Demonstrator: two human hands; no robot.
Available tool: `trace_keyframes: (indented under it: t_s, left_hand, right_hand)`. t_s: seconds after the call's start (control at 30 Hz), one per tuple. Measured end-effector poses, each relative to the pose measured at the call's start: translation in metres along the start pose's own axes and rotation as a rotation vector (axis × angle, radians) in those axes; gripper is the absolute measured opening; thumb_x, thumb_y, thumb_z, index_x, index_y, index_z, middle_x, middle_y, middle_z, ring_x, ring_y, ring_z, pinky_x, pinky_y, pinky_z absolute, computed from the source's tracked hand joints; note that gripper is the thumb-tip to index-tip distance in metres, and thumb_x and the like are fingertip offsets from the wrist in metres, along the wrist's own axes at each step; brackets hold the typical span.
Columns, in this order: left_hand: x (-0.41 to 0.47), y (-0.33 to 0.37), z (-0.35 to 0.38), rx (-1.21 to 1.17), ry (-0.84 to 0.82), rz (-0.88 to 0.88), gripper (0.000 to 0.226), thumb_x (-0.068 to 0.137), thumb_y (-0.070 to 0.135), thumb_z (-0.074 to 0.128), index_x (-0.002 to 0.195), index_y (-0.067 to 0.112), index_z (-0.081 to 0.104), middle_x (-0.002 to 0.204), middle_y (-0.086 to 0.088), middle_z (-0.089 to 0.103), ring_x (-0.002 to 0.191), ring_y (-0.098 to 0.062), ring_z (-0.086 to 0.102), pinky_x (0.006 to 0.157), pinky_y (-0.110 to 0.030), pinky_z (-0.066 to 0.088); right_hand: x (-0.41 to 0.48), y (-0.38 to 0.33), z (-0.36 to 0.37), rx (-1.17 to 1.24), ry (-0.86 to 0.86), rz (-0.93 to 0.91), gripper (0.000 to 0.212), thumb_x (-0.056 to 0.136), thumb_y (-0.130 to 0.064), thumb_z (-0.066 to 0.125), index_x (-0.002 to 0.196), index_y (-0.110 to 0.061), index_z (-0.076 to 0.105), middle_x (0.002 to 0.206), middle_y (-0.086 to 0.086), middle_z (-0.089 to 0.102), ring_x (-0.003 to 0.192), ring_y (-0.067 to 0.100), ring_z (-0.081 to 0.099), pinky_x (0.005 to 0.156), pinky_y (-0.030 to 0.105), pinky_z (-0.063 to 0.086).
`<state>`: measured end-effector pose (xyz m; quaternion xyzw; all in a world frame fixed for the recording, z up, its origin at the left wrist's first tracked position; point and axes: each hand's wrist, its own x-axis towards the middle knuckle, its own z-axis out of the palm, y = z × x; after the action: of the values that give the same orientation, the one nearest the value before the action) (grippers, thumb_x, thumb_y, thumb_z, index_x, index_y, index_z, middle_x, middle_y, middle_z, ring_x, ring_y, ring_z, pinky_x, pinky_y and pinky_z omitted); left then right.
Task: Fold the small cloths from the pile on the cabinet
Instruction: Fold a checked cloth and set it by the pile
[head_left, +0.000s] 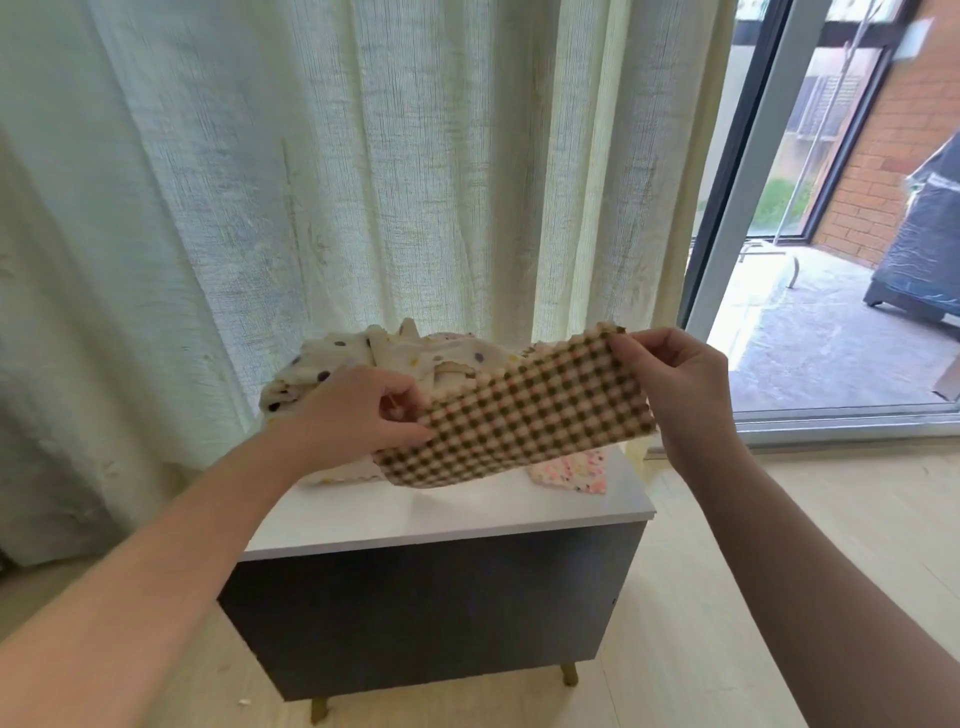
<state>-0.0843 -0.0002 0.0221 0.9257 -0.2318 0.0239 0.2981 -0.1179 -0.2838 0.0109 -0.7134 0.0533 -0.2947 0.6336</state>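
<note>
A brown-and-cream checked cloth (519, 410) hangs stretched in the air above the cabinet (441, 514). My left hand (358, 410) pinches its left edge. My right hand (675, 379) pinches its upper right corner. Behind it, a pile of cream cloths with coloured dots (374, 364) lies on the white cabinet top, partly hidden by the held cloth. A pink speckled cloth (571, 470) lies flat at the right of the top, half covered from view.
The cabinet has a dark grey front (431, 608) and wooden legs on a pale wood floor. A cream curtain (311, 182) hangs right behind it. A glass sliding door (810, 260) opens onto a patio at the right.
</note>
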Motion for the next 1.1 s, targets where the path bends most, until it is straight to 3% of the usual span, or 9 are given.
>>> trace_keyframes:
  t_s: [0.17, 0.27, 0.4, 0.5, 0.57, 0.67, 0.8, 0.93, 1.1]
  left_hand:
    - [0.001, -0.007, -0.022, -0.059, 0.113, -0.006, 0.019, 0.074, 0.020, 0.082, 0.072, 0.027, 0.064, 0.070, 0.005, 0.062, 0.065, -0.010, 0.053, 0.068, -0.023, 0.043]
    - [0.000, -0.013, -0.033, -0.040, 0.057, -0.011, 0.016, 0.077, 0.019, 0.080, 0.076, 0.028, 0.067, 0.076, -0.001, 0.067, 0.071, -0.017, 0.060, 0.074, -0.027, 0.047]
    - [-0.002, -0.015, -0.036, -0.061, 0.054, -0.015, 0.019, 0.086, 0.011, 0.069, 0.090, 0.028, 0.065, 0.079, 0.007, 0.069, 0.076, -0.010, 0.063, 0.080, -0.029, 0.049]
    - [-0.002, -0.020, -0.027, -0.216, 0.158, -0.135, 0.019, 0.091, 0.015, 0.064, 0.106, 0.026, 0.061, 0.074, 0.005, 0.068, 0.075, -0.015, 0.068, 0.084, -0.036, 0.052]
    - [-0.003, -0.025, -0.022, -0.322, 0.156, -0.244, 0.008, 0.091, 0.022, 0.065, 0.096, 0.025, 0.070, 0.079, 0.002, 0.073, 0.076, -0.020, 0.071, 0.087, -0.046, 0.055]
    - [-0.006, -0.027, -0.014, -0.611, 0.126, -0.368, 0.020, 0.087, 0.024, 0.067, 0.068, 0.020, 0.072, 0.067, 0.003, 0.071, 0.074, -0.020, 0.067, 0.078, -0.033, 0.059]
    - [-0.013, -0.031, 0.000, -0.968, 0.067, -0.314, 0.006, 0.079, 0.011, 0.065, 0.084, 0.009, 0.063, 0.074, 0.002, 0.069, 0.076, -0.014, 0.064, 0.073, -0.025, 0.058]
    - [-0.017, -0.035, 0.010, -1.048, 0.016, -0.329, 0.021, 0.081, -0.003, 0.061, 0.098, 0.007, 0.069, 0.089, -0.005, 0.073, 0.081, -0.013, 0.068, 0.074, -0.022, 0.059]
    - [-0.014, -0.038, 0.027, -0.931, 0.019, -0.490, 0.026, 0.098, 0.014, 0.052, 0.080, 0.009, 0.071, 0.078, -0.006, 0.069, 0.070, -0.015, 0.063, 0.067, -0.029, 0.057]
  right_hand:
    - [0.001, -0.001, -0.003, 0.068, -0.021, 0.041, 0.010, 0.086, -0.022, 0.073, 0.077, -0.019, 0.070, 0.074, -0.007, 0.068, 0.079, 0.009, 0.064, 0.076, 0.029, 0.052]
    - [0.001, 0.003, -0.004, 0.084, -0.029, 0.082, 0.011, 0.087, -0.023, 0.072, 0.079, -0.017, 0.070, 0.079, -0.002, 0.068, 0.084, 0.016, 0.065, 0.083, 0.037, 0.056]
    - [0.001, 0.010, -0.003, 0.097, -0.004, 0.123, 0.013, 0.088, -0.028, 0.070, 0.080, -0.018, 0.068, 0.080, -0.003, 0.066, 0.083, 0.016, 0.062, 0.084, 0.042, 0.054]
    - [-0.002, 0.016, -0.001, 0.089, -0.012, 0.124, 0.010, 0.090, -0.024, 0.068, 0.083, -0.017, 0.067, 0.082, -0.001, 0.066, 0.082, 0.016, 0.061, 0.084, 0.043, 0.054]
    - [-0.003, 0.019, 0.001, 0.076, -0.017, 0.127, 0.010, 0.091, -0.023, 0.067, 0.083, -0.017, 0.066, 0.083, 0.000, 0.065, 0.083, 0.017, 0.061, 0.083, 0.043, 0.054]
    - [-0.003, 0.025, 0.002, 0.068, -0.002, 0.158, 0.011, 0.091, -0.025, 0.066, 0.082, -0.018, 0.066, 0.083, -0.001, 0.064, 0.083, 0.017, 0.059, 0.079, 0.042, 0.052]
    - [-0.004, 0.030, 0.005, 0.051, 0.011, 0.237, 0.010, 0.092, -0.025, 0.064, 0.084, -0.019, 0.065, 0.091, 0.000, 0.066, 0.090, 0.019, 0.062, 0.082, 0.039, 0.054]
    - [-0.005, 0.032, 0.006, 0.063, 0.039, 0.284, 0.010, 0.093, -0.024, 0.063, 0.086, -0.018, 0.065, 0.096, 0.003, 0.068, 0.092, 0.020, 0.064, 0.080, 0.039, 0.056]
    - [-0.006, 0.041, 0.009, 0.080, 0.001, 0.435, 0.008, 0.093, -0.022, 0.064, 0.091, -0.014, 0.065, 0.097, 0.005, 0.070, 0.088, 0.019, 0.067, 0.068, 0.032, 0.055]
